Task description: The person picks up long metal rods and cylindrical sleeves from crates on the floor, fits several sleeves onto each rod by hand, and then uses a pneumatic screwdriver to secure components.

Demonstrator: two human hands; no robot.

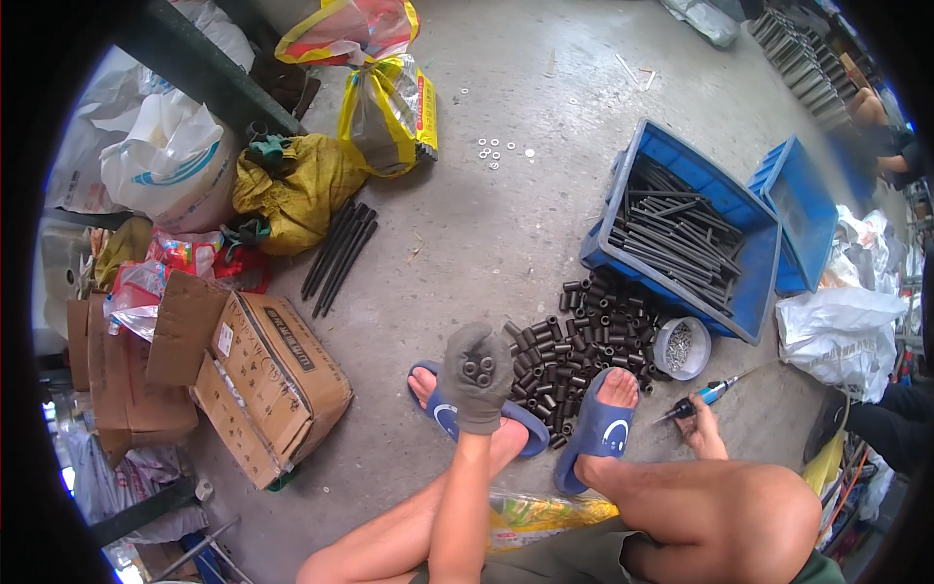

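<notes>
Right knee (778, 506) is nearest the camera, low right in the head view. Left hand (477, 389), in a grey glove, sits above the left sandal (530, 428), fingers curled into a loose cup around a few short black tubes (484, 380), open ends showing. Same sort of tubes in a loose pile (545, 365) on the floor (457, 234), between and ahead of the feet. Bare right hand (702, 428), right of the right sandal (598, 443), has its fingers wrapped around a blue-and-black power driver (716, 392), tip pointing left; exact finger gap can't tell. White tub (689, 373) of small silvery pieces just beside the pile; blue crate (757, 282) of long black rods (671, 234) behind.

Handling, judged by look: tubes probably light, stiff, not fragile; smooth round walls likely roll or slip, so pinch across the outer wall near mid-length, leaving ends clear. Driver likely heavier, rigid; hold around the barrel, well back from the tip.
</notes>
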